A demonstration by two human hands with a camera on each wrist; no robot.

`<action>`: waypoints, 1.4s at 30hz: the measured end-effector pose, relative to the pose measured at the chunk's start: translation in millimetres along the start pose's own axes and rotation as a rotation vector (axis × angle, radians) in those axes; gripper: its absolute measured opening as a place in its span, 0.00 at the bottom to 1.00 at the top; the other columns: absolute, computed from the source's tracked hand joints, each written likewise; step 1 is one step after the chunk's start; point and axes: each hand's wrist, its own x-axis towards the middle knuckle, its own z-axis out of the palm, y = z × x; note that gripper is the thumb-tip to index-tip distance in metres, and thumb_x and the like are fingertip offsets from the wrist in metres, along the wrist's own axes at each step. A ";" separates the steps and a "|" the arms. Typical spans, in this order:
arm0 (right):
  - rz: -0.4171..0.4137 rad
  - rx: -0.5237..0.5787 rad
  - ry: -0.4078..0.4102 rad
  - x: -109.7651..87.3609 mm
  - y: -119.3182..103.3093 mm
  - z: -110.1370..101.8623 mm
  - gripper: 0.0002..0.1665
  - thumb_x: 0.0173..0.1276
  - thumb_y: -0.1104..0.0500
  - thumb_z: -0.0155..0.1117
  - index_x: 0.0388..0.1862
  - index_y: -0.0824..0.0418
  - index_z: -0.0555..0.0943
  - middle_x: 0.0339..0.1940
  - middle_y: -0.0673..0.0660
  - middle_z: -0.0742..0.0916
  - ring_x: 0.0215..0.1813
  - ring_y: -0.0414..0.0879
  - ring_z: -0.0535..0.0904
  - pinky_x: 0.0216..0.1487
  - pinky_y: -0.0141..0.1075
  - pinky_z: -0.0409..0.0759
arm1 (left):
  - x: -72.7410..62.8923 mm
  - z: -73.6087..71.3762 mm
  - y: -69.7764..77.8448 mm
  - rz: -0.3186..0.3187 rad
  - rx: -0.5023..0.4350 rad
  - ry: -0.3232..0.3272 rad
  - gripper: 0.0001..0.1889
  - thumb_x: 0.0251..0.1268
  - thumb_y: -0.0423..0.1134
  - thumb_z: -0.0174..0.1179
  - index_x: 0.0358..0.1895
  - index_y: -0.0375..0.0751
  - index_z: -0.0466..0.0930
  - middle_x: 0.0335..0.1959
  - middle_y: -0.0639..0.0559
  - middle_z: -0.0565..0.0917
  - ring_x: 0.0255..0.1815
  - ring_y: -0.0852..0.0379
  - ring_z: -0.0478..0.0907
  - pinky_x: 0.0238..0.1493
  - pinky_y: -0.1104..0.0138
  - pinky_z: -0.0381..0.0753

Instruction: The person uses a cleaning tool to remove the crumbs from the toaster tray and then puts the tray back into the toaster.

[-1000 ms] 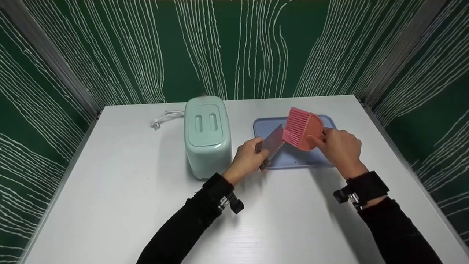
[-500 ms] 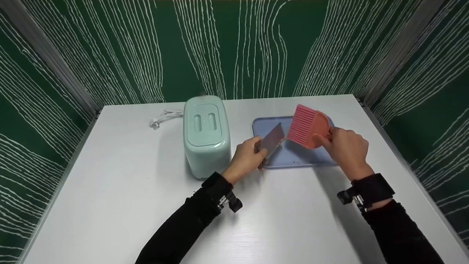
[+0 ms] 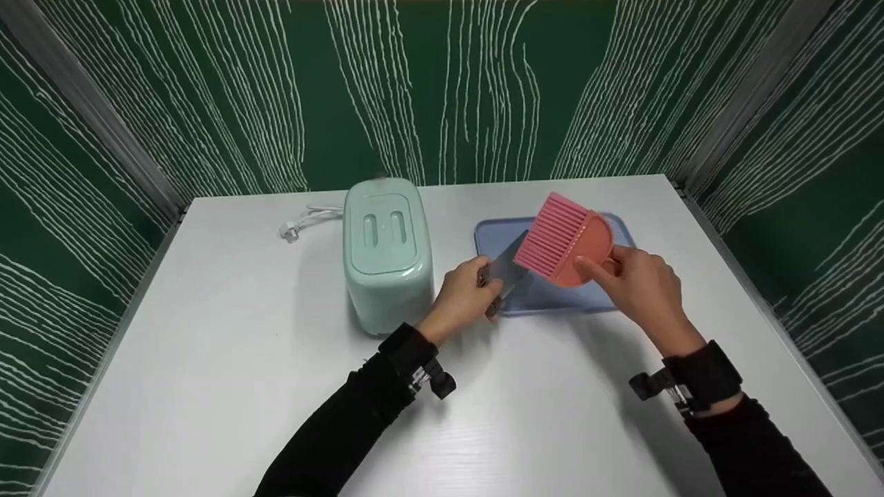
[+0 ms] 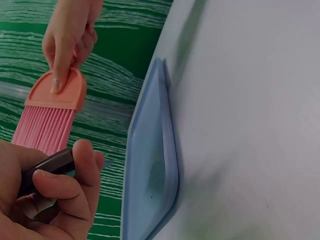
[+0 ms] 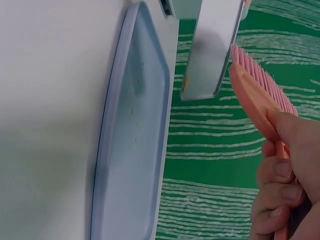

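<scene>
My left hand (image 3: 461, 298) grips the dark end of a shallow metal crumb tray (image 5: 207, 55), which slants over the blue tray (image 3: 563, 300). A few crumbs cling near the crumb tray's low corner in the right wrist view. Between the thumb and fingers of my right hand (image 3: 646, 286) is the handle of an orange brush (image 3: 566, 238) with pink bristles. In the head view the bristles overlap the crumb tray's edge; whether they touch it, I cannot tell. Small crumbs (image 5: 132, 112) dot the blue tray's floor.
A mint-green toaster (image 3: 387, 276) with a lid on top stands left of my left hand. Its white cord and plug (image 3: 290, 231) lie behind it to the left. Green walls with white lines border the white table (image 3: 207, 373).
The brush went slightly right, off the crumb tray, then came back left over its edge. My left hand has stayed almost still with the crumb tray.
</scene>
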 end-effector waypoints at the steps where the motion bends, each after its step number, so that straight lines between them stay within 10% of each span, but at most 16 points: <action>1: -0.010 0.005 -0.003 -0.9 -3.2 2.2 0.34 0.74 0.34 0.69 0.21 0.54 0.68 0.16 0.48 0.68 0.21 0.43 0.63 0.23 0.36 0.56 | -0.3 0.8 0.1 -0.003 -0.010 -0.002 0.12 0.76 0.33 0.58 0.32 0.48 0.68 0.25 0.53 0.86 0.19 0.61 0.85 0.24 0.65 0.84; 6: -0.060 0.008 0.014 -2.5 -14.1 14.1 0.33 0.74 0.35 0.70 0.21 0.54 0.70 0.15 0.48 0.70 0.21 0.42 0.62 0.22 0.35 0.56 | -2.4 4.0 2.5 -0.024 -0.106 -0.013 0.11 0.76 0.33 0.58 0.33 0.48 0.70 0.28 0.52 0.89 0.22 0.61 0.87 0.34 0.51 0.92; 17: -0.025 -0.021 0.097 5.2 -3.9 24.0 0.31 0.74 0.37 0.71 0.23 0.56 0.73 0.16 0.52 0.74 0.20 0.46 0.67 0.22 0.38 0.58 | -4.3 4.7 4.4 -0.012 -0.044 -0.020 0.07 0.77 0.35 0.59 0.36 0.45 0.73 0.26 0.50 0.89 0.16 0.59 0.83 0.15 0.72 0.72; 25: 0.026 -0.046 0.144 8.1 11.0 24.2 0.31 0.73 0.36 0.72 0.22 0.56 0.73 0.15 0.53 0.76 0.20 0.51 0.73 0.21 0.39 0.59 | -7.7 4.4 4.4 0.008 -0.055 -0.053 0.11 0.78 0.34 0.57 0.32 0.46 0.69 0.24 0.49 0.90 0.28 0.34 0.91 0.14 0.71 0.72; 34: 0.057 -0.067 0.145 8.4 21.1 24.1 0.31 0.72 0.36 0.73 0.23 0.57 0.76 0.14 0.54 0.77 0.20 0.52 0.73 0.21 0.39 0.58 | -8.5 5.2 3.5 0.028 -0.015 -0.064 0.05 0.77 0.33 0.56 0.38 0.44 0.75 0.26 0.47 0.89 0.17 0.57 0.87 0.15 0.69 0.78; 42: 0.053 -0.094 0.129 8.1 25.9 22.0 0.32 0.73 0.36 0.72 0.28 0.64 0.83 0.14 0.59 0.81 0.18 0.51 0.73 0.19 0.38 0.57 | -6.7 5.5 1.5 0.030 0.042 -0.062 0.03 0.77 0.33 0.56 0.42 0.45 0.78 0.26 0.53 0.87 0.19 0.53 0.89 0.15 0.71 0.76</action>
